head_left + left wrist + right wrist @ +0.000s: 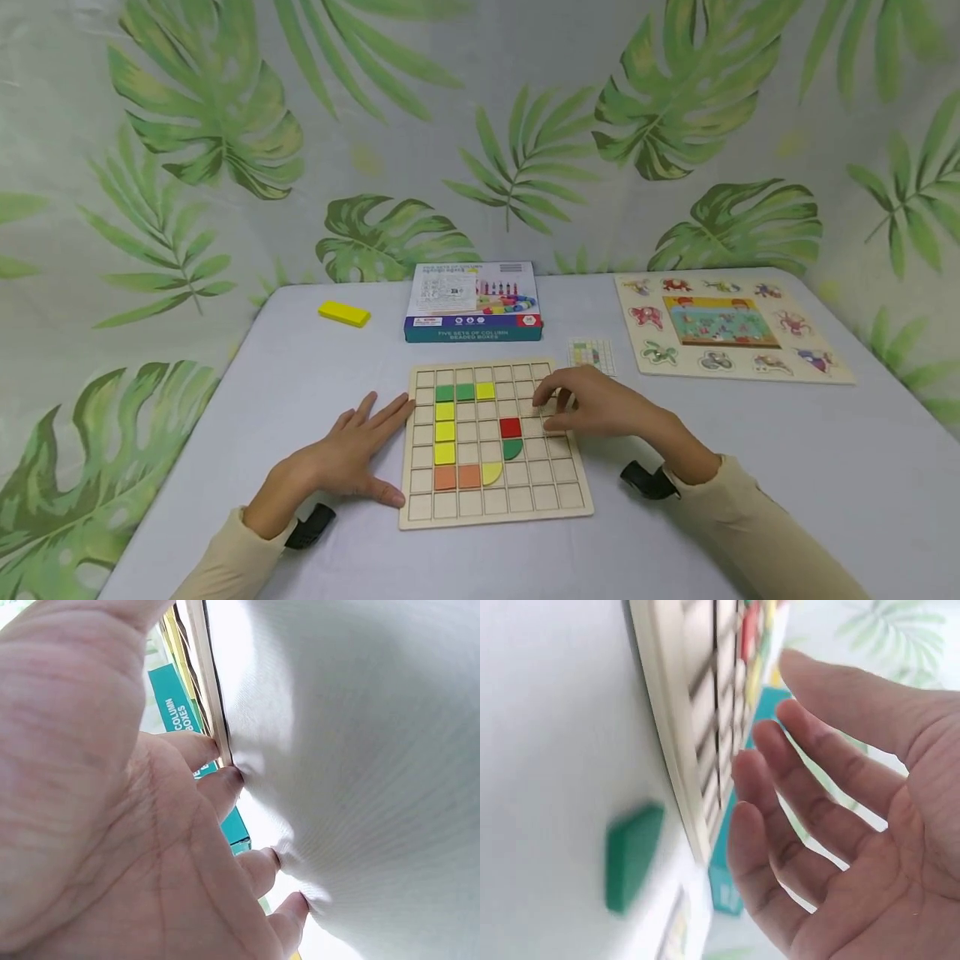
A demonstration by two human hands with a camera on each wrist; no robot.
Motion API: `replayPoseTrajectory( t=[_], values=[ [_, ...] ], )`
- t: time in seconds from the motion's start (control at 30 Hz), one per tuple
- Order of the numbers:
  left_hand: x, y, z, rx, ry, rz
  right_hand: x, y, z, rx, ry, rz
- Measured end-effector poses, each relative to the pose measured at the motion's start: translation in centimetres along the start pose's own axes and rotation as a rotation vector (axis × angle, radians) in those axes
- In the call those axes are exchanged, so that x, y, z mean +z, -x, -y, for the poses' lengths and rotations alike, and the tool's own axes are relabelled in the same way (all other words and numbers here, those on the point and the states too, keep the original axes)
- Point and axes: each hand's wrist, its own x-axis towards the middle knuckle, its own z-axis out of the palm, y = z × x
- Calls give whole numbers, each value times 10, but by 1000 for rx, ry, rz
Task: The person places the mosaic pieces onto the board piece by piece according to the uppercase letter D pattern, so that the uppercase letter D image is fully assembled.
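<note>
A wooden grid board (532, 497) lies on the table with coloured tiles in some cells. Its left column has several yellow squares (445, 432); two green squares (455, 392) sit above, two orange squares (457, 477) below. A red square (510, 427) adjoins a green quarter-circle (513, 449), with a yellow quarter-circle (491, 474) lower left. My left hand (348, 454) rests spread on the table, fingertips and thumb at the board's left edge. Over the board's right side hovers my right hand (600, 402), fingers loosely bent, nothing between them. A green block (634, 859) lies beside the board.
Beyond the board stands a toy box (472, 302), with a yellow block (344, 314) to its left. A small pattern card (592, 357) lies right behind the board. A wooden animal puzzle (731, 325) occupies the back right.
</note>
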Motion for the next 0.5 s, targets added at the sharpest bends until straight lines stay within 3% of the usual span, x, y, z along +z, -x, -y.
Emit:
replayPoseTrajectory(
  t=[0.23, 0.5],
  values=[
    [-4, 1, -3, 7, 7, -9, -21, 4, -16, 45, 18, 28],
    [-1, 0, 0, 8, 13, 3, -26, 11, -36, 117, 12, 110]
  ],
)
